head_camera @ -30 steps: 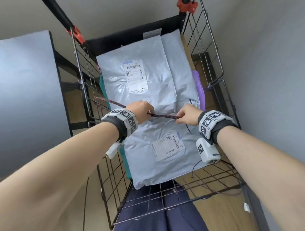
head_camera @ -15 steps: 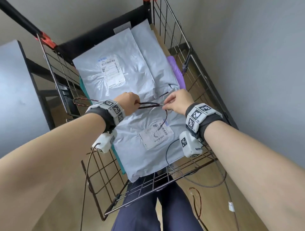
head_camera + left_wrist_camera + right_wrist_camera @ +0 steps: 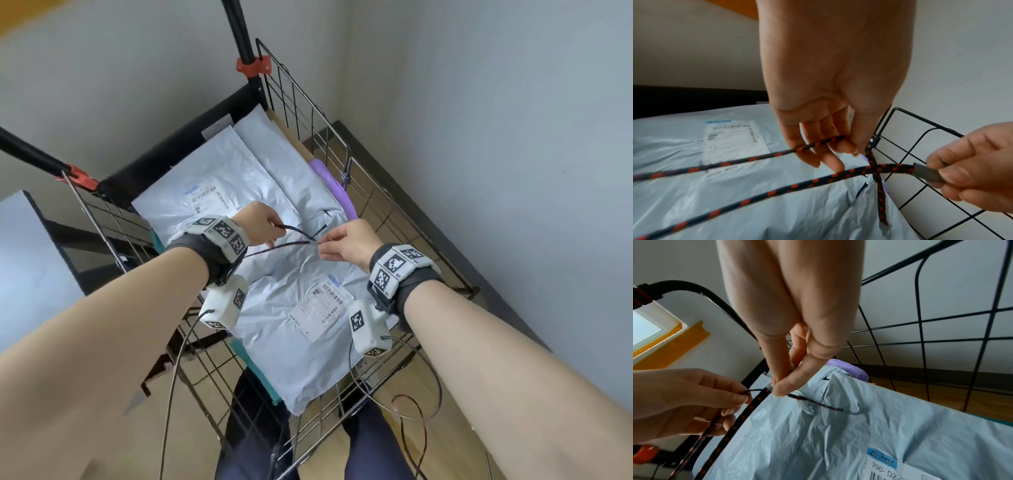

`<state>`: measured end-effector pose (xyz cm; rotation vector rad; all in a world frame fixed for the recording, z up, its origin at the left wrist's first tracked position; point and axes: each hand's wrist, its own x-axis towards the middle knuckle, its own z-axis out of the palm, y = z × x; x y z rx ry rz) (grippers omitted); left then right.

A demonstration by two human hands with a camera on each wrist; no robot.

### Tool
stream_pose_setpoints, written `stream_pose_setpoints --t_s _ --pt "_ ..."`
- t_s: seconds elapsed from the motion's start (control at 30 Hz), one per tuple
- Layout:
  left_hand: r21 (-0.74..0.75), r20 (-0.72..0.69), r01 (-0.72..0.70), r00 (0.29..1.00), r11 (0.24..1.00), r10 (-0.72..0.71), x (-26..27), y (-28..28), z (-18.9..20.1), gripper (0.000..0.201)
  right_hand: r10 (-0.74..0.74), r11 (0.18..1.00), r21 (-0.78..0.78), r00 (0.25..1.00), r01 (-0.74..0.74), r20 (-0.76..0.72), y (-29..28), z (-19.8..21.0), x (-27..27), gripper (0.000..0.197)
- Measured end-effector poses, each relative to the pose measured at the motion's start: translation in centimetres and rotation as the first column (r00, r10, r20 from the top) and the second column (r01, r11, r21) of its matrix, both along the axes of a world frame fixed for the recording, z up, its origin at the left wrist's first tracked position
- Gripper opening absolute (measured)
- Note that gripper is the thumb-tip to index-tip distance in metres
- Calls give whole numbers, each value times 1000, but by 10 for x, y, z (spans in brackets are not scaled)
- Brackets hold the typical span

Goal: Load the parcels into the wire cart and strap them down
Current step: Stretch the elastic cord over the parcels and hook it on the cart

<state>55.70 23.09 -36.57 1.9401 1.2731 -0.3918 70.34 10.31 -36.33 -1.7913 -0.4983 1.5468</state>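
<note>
The left hand (image 3: pixel 830 113) pinches one run of the limp black-and-orange braided cord (image 3: pixel 777 191); the right hand (image 3: pixel 972 165) pinches its stiff grey tip, crossed above soft grey plastic parcels (image 3: pixel 291 342) beneath both hands. The cord probably slips unless gripped near the crossing.

Pale grey-white walls (image 3: pixel 496 120) are seen meeting in a corner behind the work area. A dark skirting board (image 3: pixel 428 219) is run along the base of the right-hand wall. The floor (image 3: pixel 404 394) is laid in light wood-look planks. At the left, a flat grey panel with a dark edge (image 3: pixel 27 260) is set on a black frame; what it belongs to cannot be told. In the right wrist view a bright window (image 3: pixel 645 327) with a white frame is shown, and yellow tape (image 3: pixel 674 344) is stuck along its lower edge. The room is lit evenly by soft, diffuse daylight.
</note>
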Motion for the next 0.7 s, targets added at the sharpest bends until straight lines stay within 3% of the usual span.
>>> stream_pose_setpoints --t_s 0.1,0.2,0.27,0.4,0.47,0.57,0.7 --pt "-102 53 50 998 994 -44 5 20 0 12 -177 984 -7 984 177 21 9 -2 -11 20" --pt "-221 119 24 993 975 3 8 34 -3 18 -324 946 -18 946 324 0 15 -5 -23 11" --pt "-279 141 13 990 960 28 11 40 -5 20 -397 918 -20 917 397 -30 17 -9 -30 17" --pt "-342 167 71 986 937 -14 15 48 -5 19 -590 804 -21 794 594 -144 17 -13 -45 13" --pt "-365 185 132 980 922 -68 17 48 -7 8 -658 744 -10 731 668 -181 16 -14 -49 10" --pt "-362 217 277 954 890 -208 21 45 -11 15 -717 682 -24 662 731 -218 14 -14 -50 5" --pt "-297 183 405 913 865 -365 30 39 -18 21 -762 631 -36 611 775 -216 11 -18 -43 25"
